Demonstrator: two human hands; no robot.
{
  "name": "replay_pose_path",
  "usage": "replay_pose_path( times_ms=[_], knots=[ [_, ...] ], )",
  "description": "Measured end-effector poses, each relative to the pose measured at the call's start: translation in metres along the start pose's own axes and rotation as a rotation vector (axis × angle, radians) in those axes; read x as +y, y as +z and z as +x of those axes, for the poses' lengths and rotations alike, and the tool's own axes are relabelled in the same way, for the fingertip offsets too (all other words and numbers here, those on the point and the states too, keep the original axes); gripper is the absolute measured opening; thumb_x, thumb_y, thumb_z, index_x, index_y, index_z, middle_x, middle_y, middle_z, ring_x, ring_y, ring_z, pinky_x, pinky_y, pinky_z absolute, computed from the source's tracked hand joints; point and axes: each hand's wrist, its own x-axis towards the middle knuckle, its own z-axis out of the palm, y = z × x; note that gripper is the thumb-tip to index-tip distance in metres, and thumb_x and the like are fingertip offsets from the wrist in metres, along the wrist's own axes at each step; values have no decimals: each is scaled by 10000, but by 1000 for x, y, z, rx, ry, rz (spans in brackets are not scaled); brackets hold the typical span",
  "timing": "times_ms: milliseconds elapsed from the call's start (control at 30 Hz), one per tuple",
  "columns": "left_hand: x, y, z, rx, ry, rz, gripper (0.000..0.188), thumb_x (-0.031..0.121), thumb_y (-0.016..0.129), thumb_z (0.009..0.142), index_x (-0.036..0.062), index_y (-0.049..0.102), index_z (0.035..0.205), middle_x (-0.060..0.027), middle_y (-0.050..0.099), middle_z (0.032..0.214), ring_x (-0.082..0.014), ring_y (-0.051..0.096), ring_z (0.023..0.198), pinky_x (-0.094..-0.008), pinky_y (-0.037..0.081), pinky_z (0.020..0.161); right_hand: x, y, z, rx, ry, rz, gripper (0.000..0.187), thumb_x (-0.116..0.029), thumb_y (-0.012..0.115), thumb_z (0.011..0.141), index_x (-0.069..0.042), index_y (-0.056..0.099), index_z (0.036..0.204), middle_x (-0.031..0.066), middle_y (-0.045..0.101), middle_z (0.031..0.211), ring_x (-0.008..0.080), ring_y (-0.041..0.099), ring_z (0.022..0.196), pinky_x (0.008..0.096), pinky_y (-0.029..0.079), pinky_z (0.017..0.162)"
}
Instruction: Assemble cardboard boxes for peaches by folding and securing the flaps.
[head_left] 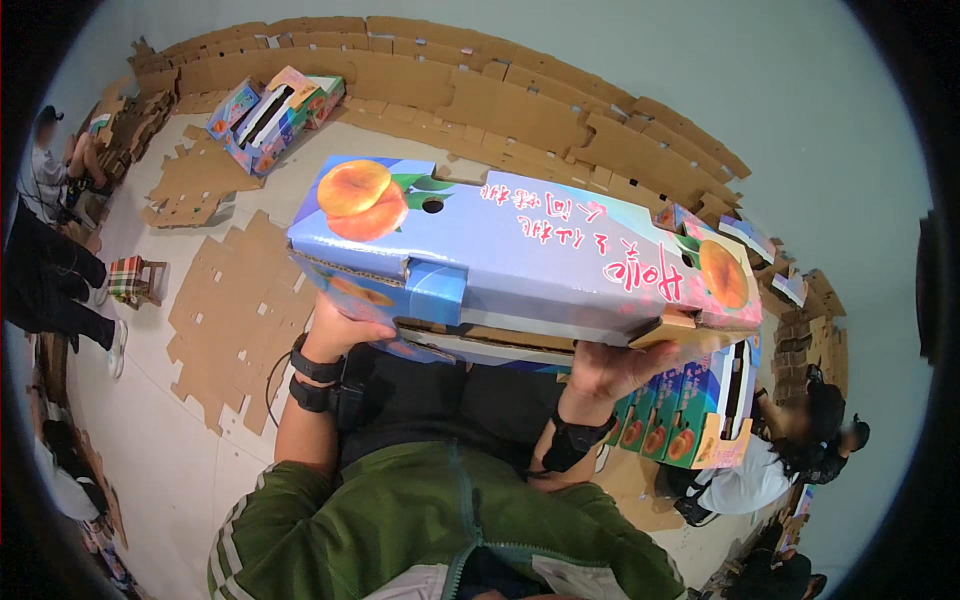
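A long cardboard fruit box [540, 240], printed in lilac and blue with peaches and pink lettering, is held up in front of me, its long printed face turned upward. My left hand [343, 328] grips its near left part, thumb lying along the edge and most fingers hidden beneath. At the near right corner, my right hand [610, 370] clasps the lower edge, close to a folded brown flap. A slot-like gap runs along the side facing me. Behind my right hand, several green and pink boxes [665, 425] stand close together.
Flat brown cardboard sheets [245, 320] lie on the pale floor at left. Printed boxes [275, 120] stand farther back. Stacked cardboard [450, 90] lines the wall. A plaid-topped stool [138, 280] and a standing person [60, 280] are at left; another person [745, 485] is low at right.
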Motion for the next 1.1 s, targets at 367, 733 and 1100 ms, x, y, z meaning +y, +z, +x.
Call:
replay_pose_path(
  times_ms=[367,733,1100],
  knots=[
    [6,12,4,9,142,41,878,156,1044,612,4,600,1354,-86,693,1273,-199,656,1153,-394,540,1022,-8,25,4,8,-56,-145,983,-581,780,897,-340,211,1663,7,313,1696,297,324,1565,642,291,1269],
    [5,9,4,-5,109,-1,869,186,1051,608,1,624,1342,-92,707,1271,-204,657,1172,-394,529,1037,-11,-19,-5,-58,130,54,802,-519,871,839,-280,531,1525,-8,592,1508,274,504,1440,622,406,1190],
    [4,4,1,-55,113,58,892,176,1046,605,-18,614,1361,-114,717,1268,-225,658,1192,-407,516,1063,-12,-8,-4,-112,151,100,799,-569,822,876,-234,511,1532,12,566,1527,279,526,1411,592,413,1189]
  ],
)
